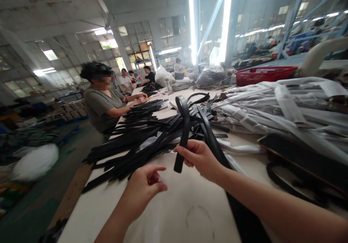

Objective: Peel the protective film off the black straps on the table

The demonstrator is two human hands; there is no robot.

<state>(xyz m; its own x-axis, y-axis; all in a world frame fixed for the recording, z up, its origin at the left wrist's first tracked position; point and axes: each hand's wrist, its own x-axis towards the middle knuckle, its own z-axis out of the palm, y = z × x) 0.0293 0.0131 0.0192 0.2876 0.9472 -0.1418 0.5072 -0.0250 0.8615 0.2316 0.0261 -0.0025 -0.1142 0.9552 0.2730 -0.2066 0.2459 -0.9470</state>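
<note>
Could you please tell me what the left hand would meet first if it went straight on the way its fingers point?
The left hand would probably meet the black strap pinched by the right hand, near its lower end, though depth is hard to judge.

- Left arm [115, 221]: bare, in from bottom edge, left of centre, slanting up and right.
- Left hand [143, 183]: thumb [159, 188] and index [156, 168] spread apart, tips rightward; other fingers [153, 180] curled.
- Right arm [272, 203]: bare, in from lower right, reaching up-left.
- Right hand [202, 157]: higher than left; thumb and index pinching, rest bent.
- Hands near each other, apart.
</note>
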